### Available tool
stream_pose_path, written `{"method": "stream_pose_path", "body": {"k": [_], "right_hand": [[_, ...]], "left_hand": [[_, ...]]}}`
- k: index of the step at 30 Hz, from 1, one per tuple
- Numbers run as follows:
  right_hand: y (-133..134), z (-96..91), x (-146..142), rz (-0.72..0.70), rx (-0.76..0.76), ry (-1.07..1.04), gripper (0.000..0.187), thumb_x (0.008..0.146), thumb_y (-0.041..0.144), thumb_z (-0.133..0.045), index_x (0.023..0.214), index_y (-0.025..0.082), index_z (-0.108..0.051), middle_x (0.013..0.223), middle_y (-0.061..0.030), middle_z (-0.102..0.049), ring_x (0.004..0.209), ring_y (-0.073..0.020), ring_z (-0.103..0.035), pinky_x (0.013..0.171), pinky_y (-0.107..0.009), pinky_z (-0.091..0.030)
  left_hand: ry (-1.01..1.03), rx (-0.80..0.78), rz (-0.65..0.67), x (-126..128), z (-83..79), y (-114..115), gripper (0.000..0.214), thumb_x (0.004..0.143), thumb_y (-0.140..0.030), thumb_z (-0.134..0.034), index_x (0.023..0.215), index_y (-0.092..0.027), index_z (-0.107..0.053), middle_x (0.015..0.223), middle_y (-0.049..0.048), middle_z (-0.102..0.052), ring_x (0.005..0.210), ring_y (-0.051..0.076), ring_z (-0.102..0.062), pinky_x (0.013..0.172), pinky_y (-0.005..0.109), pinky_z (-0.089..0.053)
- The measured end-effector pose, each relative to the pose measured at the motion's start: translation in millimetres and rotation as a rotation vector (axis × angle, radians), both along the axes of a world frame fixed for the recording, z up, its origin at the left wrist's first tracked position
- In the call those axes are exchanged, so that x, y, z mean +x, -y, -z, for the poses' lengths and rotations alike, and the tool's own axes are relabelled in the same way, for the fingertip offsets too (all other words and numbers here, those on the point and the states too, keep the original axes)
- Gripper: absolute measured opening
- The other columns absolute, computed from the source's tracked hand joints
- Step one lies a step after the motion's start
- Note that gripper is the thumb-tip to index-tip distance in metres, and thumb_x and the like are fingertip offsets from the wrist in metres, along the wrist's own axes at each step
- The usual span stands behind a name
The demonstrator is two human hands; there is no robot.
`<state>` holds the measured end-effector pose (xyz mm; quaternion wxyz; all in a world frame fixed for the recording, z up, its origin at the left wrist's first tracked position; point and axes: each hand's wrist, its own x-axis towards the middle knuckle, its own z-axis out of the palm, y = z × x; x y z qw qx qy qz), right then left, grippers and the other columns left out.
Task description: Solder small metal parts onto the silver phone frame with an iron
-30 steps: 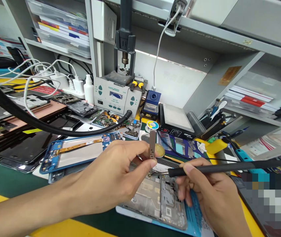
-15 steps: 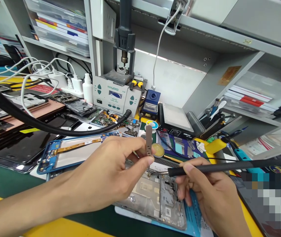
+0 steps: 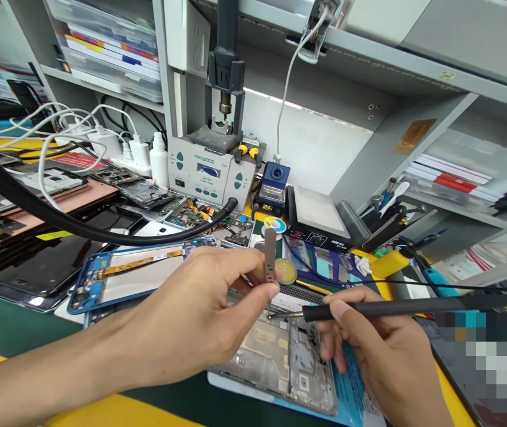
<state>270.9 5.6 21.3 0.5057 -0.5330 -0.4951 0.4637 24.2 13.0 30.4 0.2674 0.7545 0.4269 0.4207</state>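
1. In the head view, the only one we have, our left hand [image 3: 200,320] comes in from the lower left. Its thumb and forefinger are pinched on a pair of metal tweezers [image 3: 270,256], which stand almost upright with the points facing down.
2. Our right hand [image 3: 382,362] comes in from the lower right. Its fingers are wrapped around the black handle of a soldering iron [image 3: 391,306], which lies nearly level with its tip aimed left.
3. The iron tip and the tweezer points meet just above the upper edge of the opened phone [image 3: 280,356]. The phone lies flat on the bench [image 3: 8,332] between the two hands, on a blue sheet. We cannot tell whether either tool touches the phone.
4. As we judge it, the phone is already open, with its metal shields and inner frame bare, and both tools are at one spot. That puts the work on that spot under way but not finished. The phone has no cover on it, and the part at the tweezer points is too small for us to make out.
5. Behind the hands we see:
   - a blue phone frame [image 3: 137,276] to the left
   - a black hose [image 3: 57,220] arching over the bench
   - a grey rework station [image 3: 209,172] at the back
   - a small blue station [image 3: 273,190] beside it
   - a flat heating plate [image 3: 319,214] to the right
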Motion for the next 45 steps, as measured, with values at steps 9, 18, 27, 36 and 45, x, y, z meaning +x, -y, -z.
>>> {"method": "stream_pose_path", "body": {"k": [9, 18, 27, 36, 45], "right_hand": [[0.8, 0.5, -1.1, 0.027, 0.003, -0.065, 0.036, 0.08, 0.048, -0.107, 0.081, 0.02, -0.083, 0.061, -0.0017, -0.077, 0.045, -0.0134, -0.069, 0.04, -0.015, -0.051], [-0.2, 1.9, 2.0, 0.021, 0.005, -0.052, 0.031, 0.083, 0.046, -0.103, 0.083, 0.022, -0.085, 0.059, -0.0025, -0.076, 0.046, -0.0163, -0.07, 0.04, -0.019, -0.051], [0.2, 7.2, 6.5, 0.014, 0.022, -0.027, 0.026, 0.085, 0.044, -0.101, 0.085, 0.023, -0.086, 0.057, -0.0014, -0.073, 0.045, -0.0173, -0.068, 0.041, -0.022, -0.05], [-0.3, 10.2, 9.5, 0.004, 0.016, -0.037, 0.02, 0.088, 0.039, -0.097, 0.088, 0.024, -0.085, 0.056, -0.0011, -0.072, 0.047, -0.0189, -0.067, 0.043, -0.025, -0.049], [0.5, 10.2, 10.2, 0.001, 0.026, -0.065, 0.019, 0.087, 0.037, -0.098, 0.089, 0.022, -0.086, 0.057, -0.0017, -0.073, 0.048, -0.0172, -0.068, 0.045, -0.022, -0.051]], "left_hand": [[0.018, 0.019, -0.017, 0.7, -1.7, -1.1, 0.025, 0.11, -0.032, -0.061, 0.102, -0.021, -0.082, 0.081, -0.0036, -0.077, 0.066, 0.013, -0.06, 0.058, 0.027, -0.044], [0.025, 0.022, -0.035, 0.0, -0.6, -0.1, 0.024, 0.109, -0.033, -0.063, 0.102, -0.023, -0.083, 0.081, -0.0029, -0.078, 0.066, 0.014, -0.062, 0.059, 0.028, -0.045], [0.043, 0.024, -0.016, 0.5, -1.6, -0.7, 0.023, 0.109, -0.033, -0.062, 0.102, -0.022, -0.081, 0.082, -0.0041, -0.078, 0.068, 0.013, -0.063, 0.059, 0.027, -0.046], [0.029, 0.041, -0.028, -0.1, -3.4, 0.3, 0.025, 0.11, -0.033, -0.062, 0.101, -0.021, -0.082, 0.08, -0.0032, -0.077, 0.066, 0.013, -0.062, 0.058, 0.027, -0.045], [0.053, 0.027, -0.03, -0.3, -4.0, 0.8, 0.022, 0.109, -0.034, -0.064, 0.102, -0.023, -0.082, 0.087, 0.0002, -0.083, 0.071, 0.017, -0.071, 0.058, 0.028, -0.048]]}}
